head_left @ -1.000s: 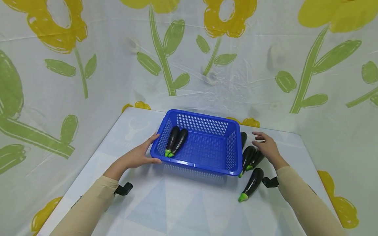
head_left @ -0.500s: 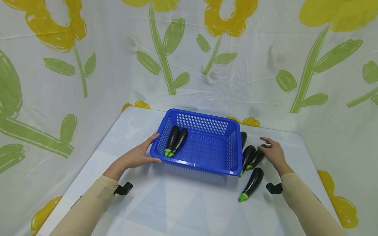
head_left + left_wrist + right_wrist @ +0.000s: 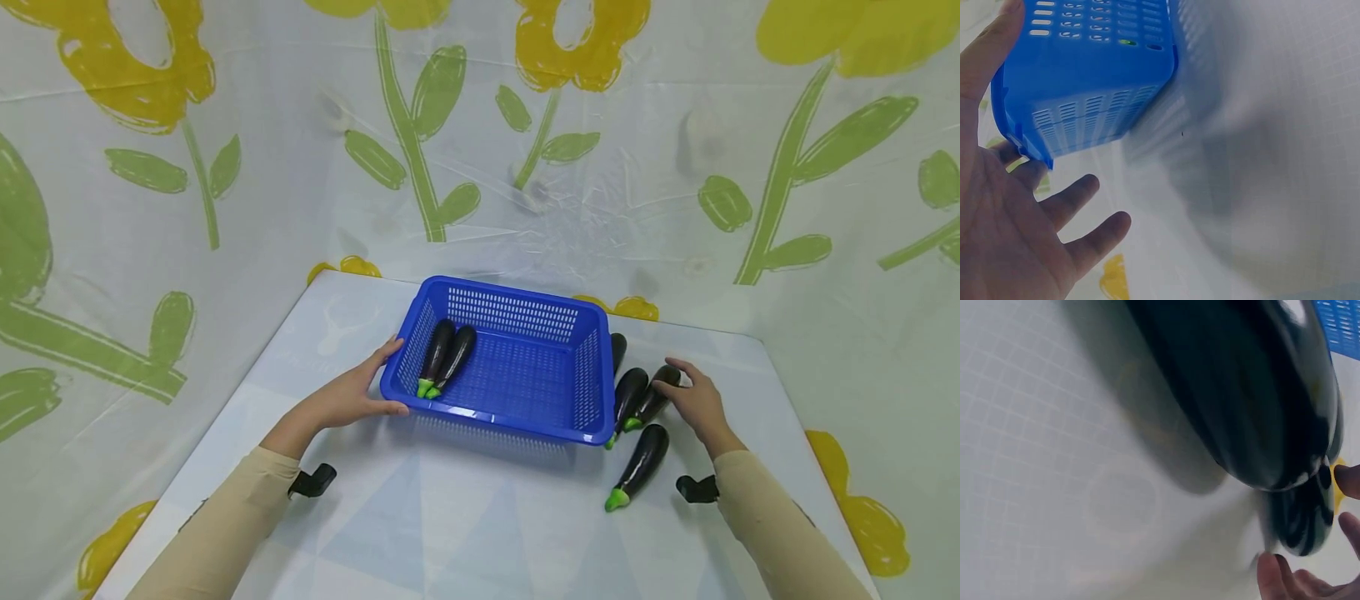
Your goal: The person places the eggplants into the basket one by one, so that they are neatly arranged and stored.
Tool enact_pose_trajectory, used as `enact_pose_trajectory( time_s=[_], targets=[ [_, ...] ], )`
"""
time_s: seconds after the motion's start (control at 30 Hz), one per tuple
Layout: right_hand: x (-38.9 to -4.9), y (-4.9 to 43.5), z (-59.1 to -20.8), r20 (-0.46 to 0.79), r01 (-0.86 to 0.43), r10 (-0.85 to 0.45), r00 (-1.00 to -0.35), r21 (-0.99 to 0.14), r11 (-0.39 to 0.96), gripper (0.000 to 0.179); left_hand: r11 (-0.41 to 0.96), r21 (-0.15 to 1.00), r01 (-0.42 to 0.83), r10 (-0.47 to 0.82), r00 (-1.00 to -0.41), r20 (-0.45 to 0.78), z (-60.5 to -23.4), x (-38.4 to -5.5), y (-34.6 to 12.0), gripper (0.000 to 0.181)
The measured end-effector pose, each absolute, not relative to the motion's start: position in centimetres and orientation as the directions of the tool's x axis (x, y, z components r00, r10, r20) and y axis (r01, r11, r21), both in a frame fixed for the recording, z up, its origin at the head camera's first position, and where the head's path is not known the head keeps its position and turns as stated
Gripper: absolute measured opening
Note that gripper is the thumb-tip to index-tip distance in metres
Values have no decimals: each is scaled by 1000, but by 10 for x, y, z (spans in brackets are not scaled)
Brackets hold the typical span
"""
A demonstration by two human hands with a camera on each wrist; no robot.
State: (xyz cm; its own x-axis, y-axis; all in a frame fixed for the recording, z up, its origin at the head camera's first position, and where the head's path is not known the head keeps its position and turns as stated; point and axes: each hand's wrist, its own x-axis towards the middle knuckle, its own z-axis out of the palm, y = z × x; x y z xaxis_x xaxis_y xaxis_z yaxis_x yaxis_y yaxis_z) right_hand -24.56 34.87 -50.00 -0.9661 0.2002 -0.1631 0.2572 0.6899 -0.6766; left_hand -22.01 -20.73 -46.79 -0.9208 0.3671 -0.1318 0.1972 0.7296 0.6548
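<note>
A blue plastic basket [image 3: 525,367] holds two dark eggplants, one [image 3: 436,354] beside the other [image 3: 454,362], at its left end. My left hand [image 3: 348,396] grips the basket's left corner, thumb on the front side and fingers along the left rim; two fingers stretch free in the left wrist view. Right of the basket, my right hand [image 3: 697,404] has its thumb and fingers spread either side of an eggplant's [image 3: 654,400] rounded end. A gap shows at the fingertips [image 3: 1268,569] in the right wrist view; firm contact cannot be made out.
More eggplants lie right of the basket: one [image 3: 630,396] against its side, one [image 3: 618,350] partly hidden behind its corner, one [image 3: 643,462] nearer the front. The pale table [image 3: 465,517] meets a flower-print curtain [image 3: 637,208] at the back.
My right hand has moved away from the basket's side, then down to the rounded end of the eggplant. My left hand and the basket stay in place.
</note>
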Motion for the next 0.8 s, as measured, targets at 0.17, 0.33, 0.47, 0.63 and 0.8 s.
enact_pose_trajectory(
  time_s=[0.17,0.33,0.47,0.63,0.8],
  targets=[
    [-246,346,-501,-181,271,204,-962,-690,671,71,730,652,205,372,-919,-127,-468,-220,-207,109],
    [-245,343,-501,-171,257,193,-966,-700,666,68,733,648,206,370,-920,-127,-468,-220,-208,111],
    [-244,343,-501,-185,265,191,-964,-707,656,63,729,652,209,373,-920,-123,-467,-220,-208,109],
    [-243,342,-501,-199,275,190,-961,-715,643,62,721,660,209,377,-918,-121,-469,-221,-209,107],
    [-244,343,-503,-198,278,196,-960,-716,640,62,720,659,220,383,-917,-112,-469,-220,-208,107]
  ],
)
